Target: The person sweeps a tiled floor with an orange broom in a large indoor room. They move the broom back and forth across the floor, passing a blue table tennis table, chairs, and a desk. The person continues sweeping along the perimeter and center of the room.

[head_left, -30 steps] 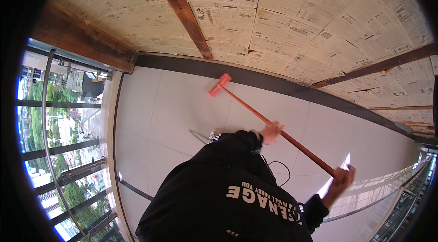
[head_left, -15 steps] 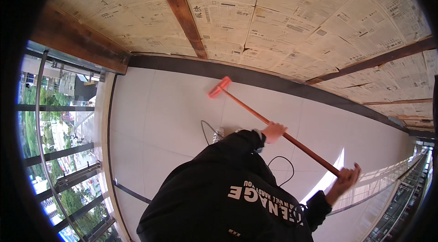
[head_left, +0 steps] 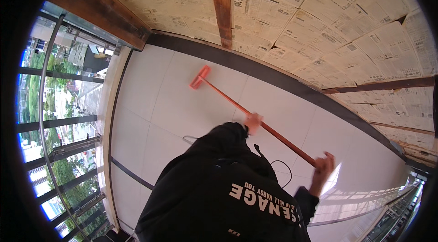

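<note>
A broom with a reddish-orange head (head_left: 200,78) and a long brown handle (head_left: 285,140) slants across the pale floor, its head at the far left. Partway along the handle, my left hand (head_left: 253,123) is closed round it. My right hand (head_left: 324,165) holds the handle's near end at the right, slightly blurred, with a finger sticking up. The broom head rests on the tiles, a little out from the dark skirting strip.
A wall papered with newspaper (head_left: 273,18) and wooden posts (head_left: 221,9) rises ahead. Dark skirting (head_left: 255,63) runs along its foot. Windows with a metal rail (head_left: 42,105) stand at the left. A thin dark loop (head_left: 288,171) shows beside my body, over large pale tiles (head_left: 182,100).
My view has turned and shifted. The broom head has slid left along the floor, and both hands have moved left with the handle, still holding it.
</note>
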Demonstrator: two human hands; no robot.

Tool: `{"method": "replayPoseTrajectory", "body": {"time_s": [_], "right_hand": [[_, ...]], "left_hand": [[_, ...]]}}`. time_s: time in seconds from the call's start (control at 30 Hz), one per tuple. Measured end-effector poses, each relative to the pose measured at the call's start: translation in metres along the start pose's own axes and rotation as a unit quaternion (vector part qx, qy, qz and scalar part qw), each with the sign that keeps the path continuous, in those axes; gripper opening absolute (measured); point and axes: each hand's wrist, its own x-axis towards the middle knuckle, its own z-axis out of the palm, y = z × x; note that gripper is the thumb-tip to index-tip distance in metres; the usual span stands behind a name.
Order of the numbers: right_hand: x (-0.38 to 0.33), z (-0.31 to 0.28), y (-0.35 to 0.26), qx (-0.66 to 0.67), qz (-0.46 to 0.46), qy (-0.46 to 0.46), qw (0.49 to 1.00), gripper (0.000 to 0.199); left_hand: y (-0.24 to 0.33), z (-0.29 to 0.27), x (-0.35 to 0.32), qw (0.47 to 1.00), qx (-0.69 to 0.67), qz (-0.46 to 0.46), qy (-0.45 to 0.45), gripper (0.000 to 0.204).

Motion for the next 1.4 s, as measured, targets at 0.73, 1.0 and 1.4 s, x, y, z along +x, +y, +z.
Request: {"method": "replayPoseTrajectory", "body": {"time_s": [0.73,1.0,1.4], "right_hand": [[-0.008,0.065,0.038,0.176,0.073,-0.097,0.977,0.022],[-0.044,0.156,0.075,0.156,0.203,-0.238,0.937,0.015],[-0.018,-0.028,-0.113,0.110,-0.062,-0.065,0.990,0.022]], "left_hand": [[-0.069,-0.005,-0.064,0.980,0.018,-0.054,0.191,0.023],[-0.159,0.030,-0.142,0.957,0.124,-0.222,0.141,0.052],[0.060,-0.043,-0.055,0.969,-0.165,0.174,0.058,0.057]]}}
